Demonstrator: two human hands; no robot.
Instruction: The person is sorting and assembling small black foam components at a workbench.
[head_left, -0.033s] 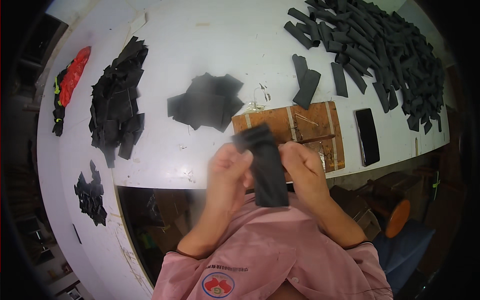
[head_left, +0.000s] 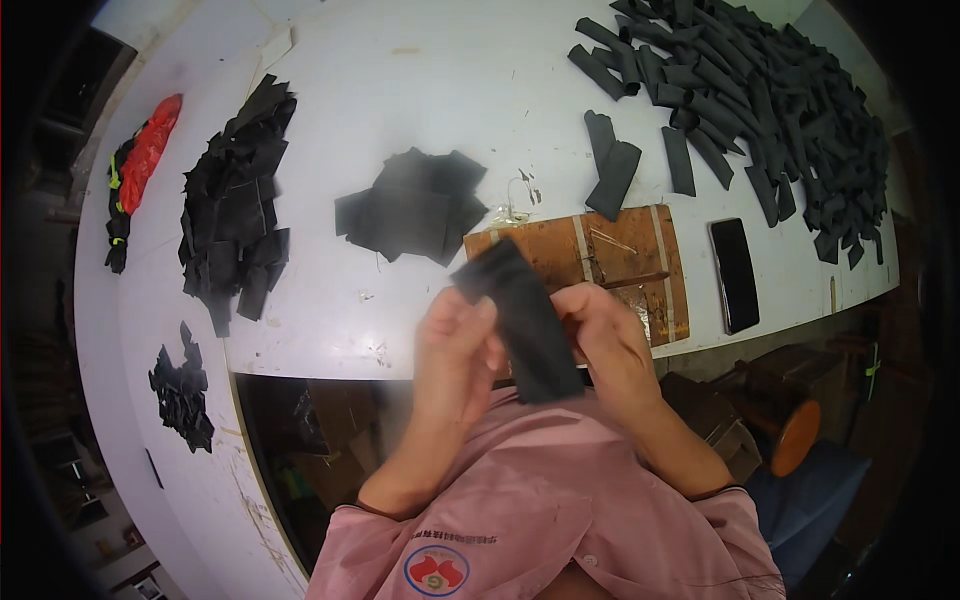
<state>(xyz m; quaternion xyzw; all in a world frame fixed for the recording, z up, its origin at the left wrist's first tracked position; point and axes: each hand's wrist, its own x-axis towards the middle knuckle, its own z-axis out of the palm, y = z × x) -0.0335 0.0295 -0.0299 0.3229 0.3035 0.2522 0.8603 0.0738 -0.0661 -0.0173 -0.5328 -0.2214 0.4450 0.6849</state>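
White table spans most of the head view, its edges bowed by the lens, with dim clutter around it and a stool with a round orange end at the lower right of the frame.

In this head view, your only one, a long black piece is up off the table, slanting between your hands just below the centre of the frame. Your left hand grips its left edge, thumb on the near face and fingers curled. Your right hand is curled at its right edge; blur hides whether those fingers pinch it or only touch it.

Just beyond your hands is a wooden board, and right of that lies a dark phone. Flat black pieces make a pile above left of centre, a longer stack at the upper left and a small scrap heap at lower left. Dark tubes crowd the upper right.

As I judge it, you are at the step of working one piece between both hands; the next move calls for a steady left grip and the right fingers squarely on the edge.
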